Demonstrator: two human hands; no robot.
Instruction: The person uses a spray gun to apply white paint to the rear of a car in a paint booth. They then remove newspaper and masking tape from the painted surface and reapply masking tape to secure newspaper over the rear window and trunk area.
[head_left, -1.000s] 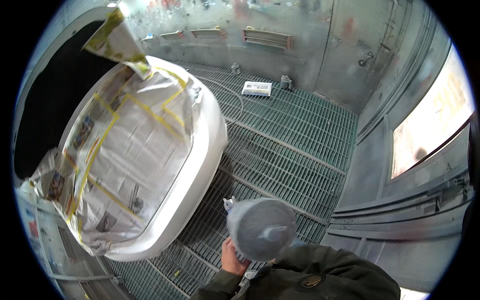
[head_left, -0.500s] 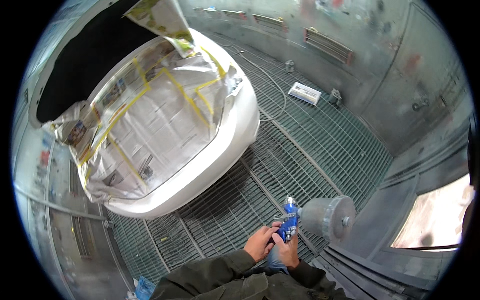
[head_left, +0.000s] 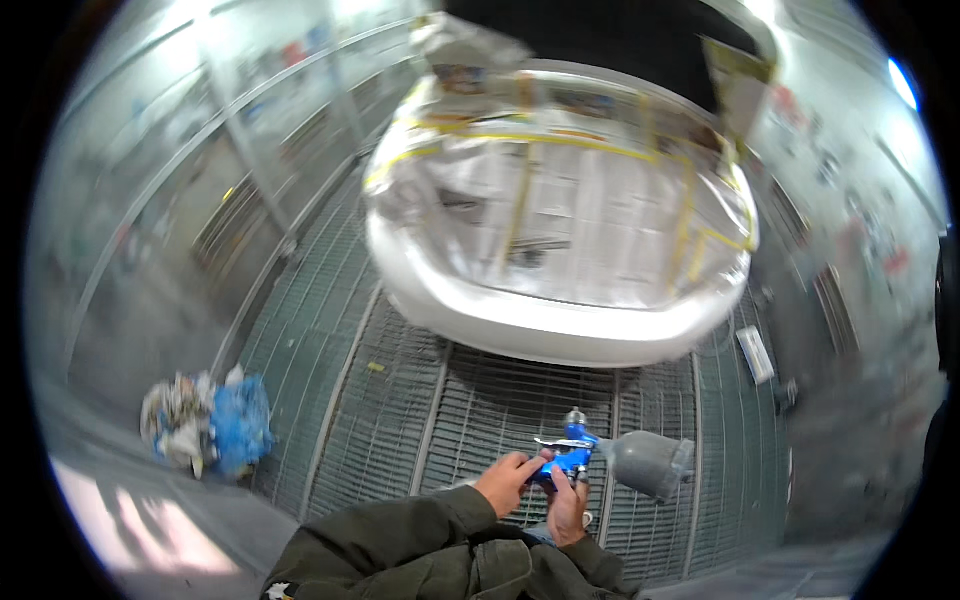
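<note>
A blue spray gun point(head_left: 573, 460) with a silver nozzle is held in front of me, its grey, cloudy paint cup point(head_left: 642, 464) sticking out to the right. My right hand point(head_left: 568, 510) is closed around its handle, the thumb lying along the near side. From the left, my left hand point(head_left: 507, 484) has its fingers bent against the gun's body, below the silver trigger; their tips are partly hidden. Beyond the gun stands a car's white rear bumper point(head_left: 530, 330), apart from it. Masking paper point(head_left: 590, 225) with yellow tape covers the car's opening above the bumper.
The floor is metal grating point(head_left: 400, 430). Crumpled paper point(head_left: 180, 425) and a blue plastic bag point(head_left: 241, 425) lie at the left. A white, flat rectangular item point(head_left: 755, 355) rests by the right wall. The car's raised tailgate point(head_left: 610, 35) hangs at the top.
My view has swung left, so the car now sits upright and further right in the picture. The paper and blue bag have come fully into view. Both hands stay on the spray gun.
</note>
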